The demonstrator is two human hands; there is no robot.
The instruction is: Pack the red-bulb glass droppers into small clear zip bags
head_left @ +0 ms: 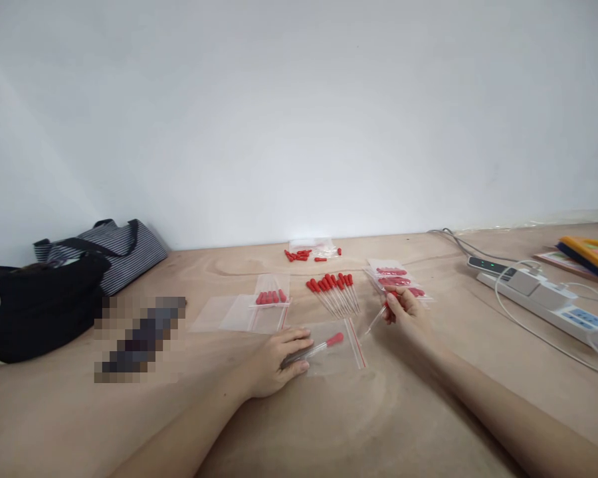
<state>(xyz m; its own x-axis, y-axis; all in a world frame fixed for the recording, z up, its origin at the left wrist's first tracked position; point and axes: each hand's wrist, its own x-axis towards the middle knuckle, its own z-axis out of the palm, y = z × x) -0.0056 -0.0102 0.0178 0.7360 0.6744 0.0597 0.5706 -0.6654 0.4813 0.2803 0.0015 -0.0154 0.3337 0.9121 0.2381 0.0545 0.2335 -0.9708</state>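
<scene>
The right hand (403,311) grips a red-bulbed dropper (377,318); its tip could snag the bag (351,360) the left hand (283,362) pins flat.

Far left: grey-and-black striped bag (147,255) with dark handles, black bag (40,315) with pale trim just nearer. Right of black bag: dark object (139,338), pixelated, unidentifiable. Right side: white power strip (583,320) with adapters (553,295), white cable (523,328), dark device (484,265) showing green lights. Far right: yellow-and-blue item (575,246) atop flat item (553,259). White wall (299,119) behind wooden surface (219,425).
</scene>
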